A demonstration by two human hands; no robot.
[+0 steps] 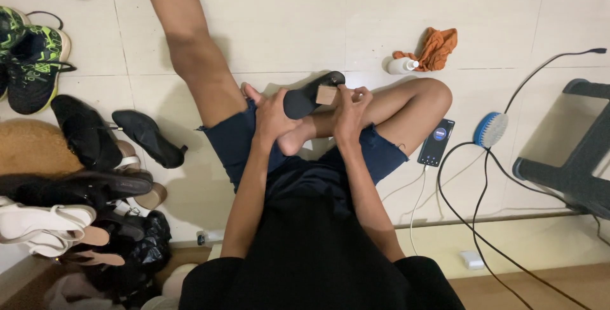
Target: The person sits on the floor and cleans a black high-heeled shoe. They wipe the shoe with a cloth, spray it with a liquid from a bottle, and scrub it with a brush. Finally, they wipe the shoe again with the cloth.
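Head view, single frame: a seated person, legs folded on a pale tiled floor (286, 17), works over the lap at the centre of the frame. The left hand (272, 114) is closed around the body of a black shoe (308, 97), gripping it from below and behind, seemingly to steady it. The right hand (348, 108) is closed on a small tan block (326, 94), fingers bunched narrow, pressing it against the shoe's side, apparently to rub the surface. The shoe sits just above the knees at centre frame, its long axis running diagonally from lower left to upper right, one end pointing toward the upper right, away from the body; whether that end is toe or heel cannot be told. To the upper right of centre: a small white bottle (402, 65) lying just beside a crumpled orange cloth (437, 48), both within reach, probably kept as supplies. Right of the knee: a dark phone (436, 142) with a lit screen, cabled, and a blue-backed brush (490, 129) near it. Far right: a dark plastic stool (575, 157), with black cables trailing past. Left edge: a heap of footwear, including green-and-black sneakers (32, 62), black flats (149, 137) and white sandals (38, 224), grouped well apart from the hands.
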